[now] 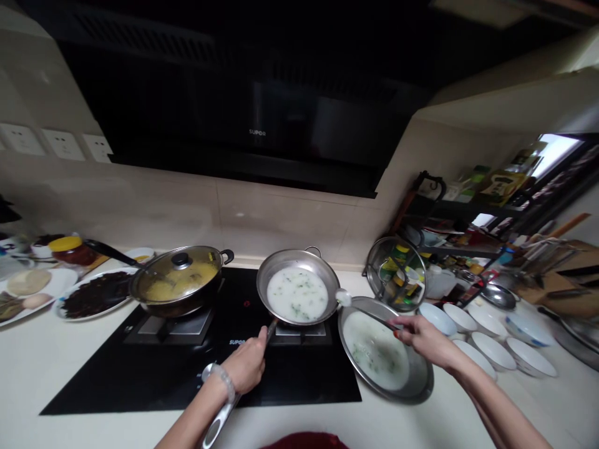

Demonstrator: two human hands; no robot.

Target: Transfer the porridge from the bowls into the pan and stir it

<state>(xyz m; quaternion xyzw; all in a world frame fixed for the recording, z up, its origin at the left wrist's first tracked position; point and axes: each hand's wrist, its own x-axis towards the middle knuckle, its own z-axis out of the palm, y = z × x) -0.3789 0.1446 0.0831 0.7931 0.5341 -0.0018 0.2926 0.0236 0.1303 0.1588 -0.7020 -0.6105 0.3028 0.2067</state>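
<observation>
My left hand [250, 365], wearing a bracelet, is closed around the long handle [218, 424] of a metal wok [333, 284] on the right burner. White liquid with green flecks [298, 293] lies in the wok. A ladle [344, 297] is held in the fingers of my right hand [421, 338]. Its bowl, with something whitish in it, hangs in the gap between the wok and a tilted metal basin [421, 380]. Similar white, green-flecked liquid [374, 349] fills part of the basin, which rests on the counter just beyond the stove's right edge.
A lidded pan [182, 302] with yellowish food stands on the left burner. Plates of food [96, 293] and a yellow-capped jar [70, 249] are left of it. At right are a leaning glass lid [397, 274], several white bowls [493, 350] and a rack [461, 209]. The range hood [253, 149] overhangs the stove.
</observation>
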